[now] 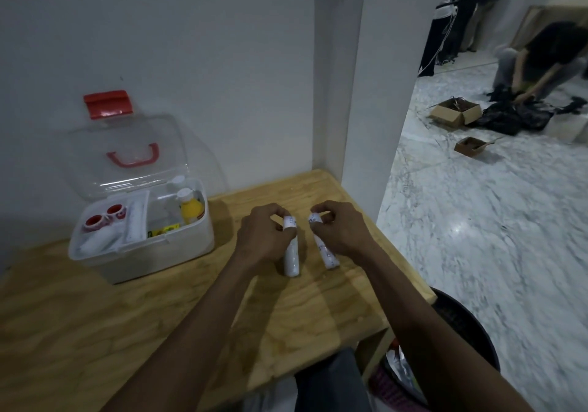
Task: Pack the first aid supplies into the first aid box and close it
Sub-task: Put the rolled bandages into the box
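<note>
The white first aid box (165, 252) stands open at the left of the wooden table (95, 332), its clear lid (133, 154) with red handle and red latch leaning back against the wall. Inside are two red-rimmed tape rolls (105, 217), white packets, a yellow bottle (192, 209) and a small yellow pack. To the right of the box, my left hand (264, 236) grips one white bandage roll (291, 260) by its far end. My right hand (339, 232) grips a second white bandage roll (327, 252) the same way. Both rolls slant down to the table.
A white wall corner (343, 93) rises right behind the table. A dark round bin (461, 341) stands at the table's right edge. Beyond it on the marble floor (477, 236), a person bends over cardboard boxes (455, 112) and black bags.
</note>
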